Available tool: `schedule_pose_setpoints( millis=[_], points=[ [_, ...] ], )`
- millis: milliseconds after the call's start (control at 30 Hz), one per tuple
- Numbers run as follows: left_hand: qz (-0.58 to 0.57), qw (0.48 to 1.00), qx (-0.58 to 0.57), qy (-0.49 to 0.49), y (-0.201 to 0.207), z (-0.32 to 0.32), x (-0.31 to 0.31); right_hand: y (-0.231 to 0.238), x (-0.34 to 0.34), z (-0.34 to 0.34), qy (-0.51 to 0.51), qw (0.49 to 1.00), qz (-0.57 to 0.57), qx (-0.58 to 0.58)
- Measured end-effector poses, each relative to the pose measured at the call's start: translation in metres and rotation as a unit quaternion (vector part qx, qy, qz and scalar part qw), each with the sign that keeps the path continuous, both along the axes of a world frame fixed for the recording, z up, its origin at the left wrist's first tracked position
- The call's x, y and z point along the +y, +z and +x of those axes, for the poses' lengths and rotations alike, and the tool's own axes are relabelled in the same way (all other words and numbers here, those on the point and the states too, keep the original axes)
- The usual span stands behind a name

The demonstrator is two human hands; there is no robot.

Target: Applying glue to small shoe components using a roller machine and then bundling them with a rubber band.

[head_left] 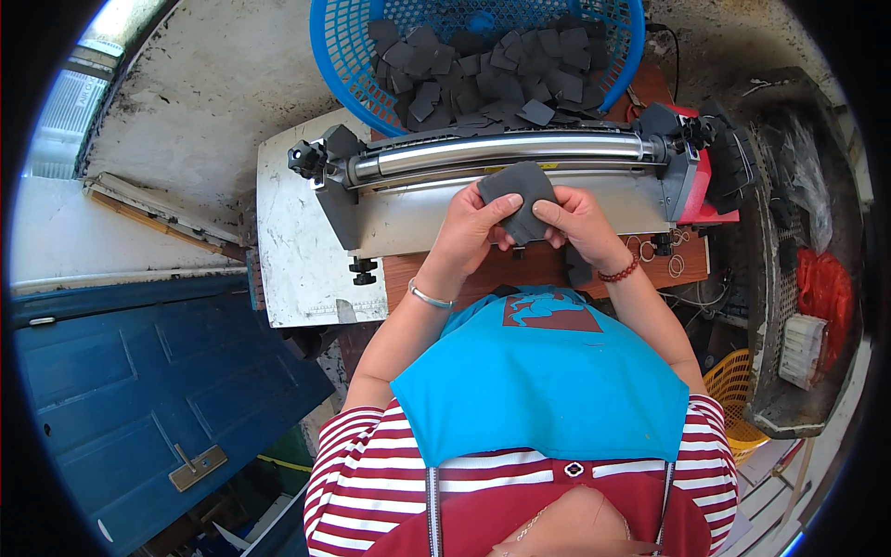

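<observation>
Dark grey flat pieces with rounded corners (pixel 527 184) are between my two hands, in front of a roller machine (pixel 510 154). It looks like more than one layer, but I cannot tell how many. My left hand (pixel 470 223) grips the left side with the thumb on top. From the other side my right hand (pixel 587 225) pinches the edge, thumb also on top and fingers curled beneath. The machine's shiny metal roller lies just beyond, above a sloping metal plate (pixel 418 223). Another dark piece (pixel 577 267) lies below my right wrist.
Behind the machine stands a blue plastic basket (pixel 332 79) holding many dark grey pieces (pixel 501 79). Black knobs (pixel 306 160) stick out at the machine's ends. A white board (pixel 306 251) lies left, with a blue door (pixel 121 399) beyond. A yellow basket (pixel 733 399) sits low right. Thin rings (pixel 677 255) lie near the table's right end.
</observation>
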State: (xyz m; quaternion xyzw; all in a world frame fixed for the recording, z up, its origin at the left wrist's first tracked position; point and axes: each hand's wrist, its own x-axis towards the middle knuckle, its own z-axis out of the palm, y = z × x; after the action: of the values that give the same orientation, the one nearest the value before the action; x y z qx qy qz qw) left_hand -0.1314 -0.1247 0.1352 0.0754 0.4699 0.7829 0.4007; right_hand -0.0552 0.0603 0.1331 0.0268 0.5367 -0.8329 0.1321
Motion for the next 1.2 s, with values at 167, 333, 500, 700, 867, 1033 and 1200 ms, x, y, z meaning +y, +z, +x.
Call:
schedule_pose_setpoints(
  millis=[167,333,500,700,867,1033,1200],
  points=[
    [-0.365,0.755,0.541,0.059,0.005,0.009,0.008,0.011,-0.002,0.004,-0.064,0.847,0.488,0.2],
    [0.094,0.994,-0.047,0.018,0.007,0.011,0.009,0.009,-0.005,0.008,-0.007,0.991,-0.13,-0.026],
    [-0.012,1.0,0.017,-0.004,0.005,0.008,0.004,0.008,-0.002,0.004,-0.088,0.988,0.129,-0.008],
    [-0.107,0.979,0.144,0.094,-0.001,0.011,0.002,-0.003,0.004,0.006,-0.129,0.91,0.384,0.087],
    [-0.103,0.983,0.105,0.112,-0.001,0.01,-0.008,0.001,0.017,0.007,-0.09,0.943,0.32,0.008],
    [-0.142,0.97,0.14,0.137,-0.008,0.009,-0.017,-0.002,0.041,-0.008,0.05,0.893,0.42,-0.153],
    [-0.103,0.982,0.104,0.118,-0.014,0.012,-0.013,-0.014,0.019,-0.022,-0.062,0.871,0.486,0.041]
  ],
)
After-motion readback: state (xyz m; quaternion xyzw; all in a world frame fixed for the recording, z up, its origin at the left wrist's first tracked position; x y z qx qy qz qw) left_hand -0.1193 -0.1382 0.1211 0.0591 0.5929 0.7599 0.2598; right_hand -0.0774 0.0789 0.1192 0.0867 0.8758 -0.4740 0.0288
